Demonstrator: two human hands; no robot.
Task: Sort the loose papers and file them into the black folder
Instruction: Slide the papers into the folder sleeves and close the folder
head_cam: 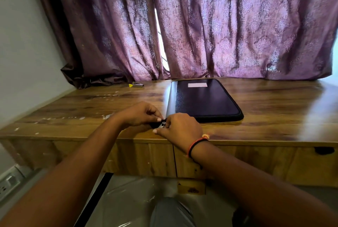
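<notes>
The flat black zip-edged folder [204,98] lies closed on the wood-grain desk [274,109]. The step in hand appears to be working its zip, though whether open or closed cannot be told. The left hand [140,115] pinches the folder's near corner and the right hand [181,128] pinches the small silver zip pull [162,125], each grip closed tight; next, the left must steady the corner while the right draws the pull along the edge

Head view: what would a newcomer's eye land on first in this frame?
The purple curtain fills the whole back, with a bright slit of daylight left of centre. Below it a black folder lies closed on the wooden desk, right of centre. At its near left corner the left hand pinches the folder and the right hand the metal zip pull.
</notes>
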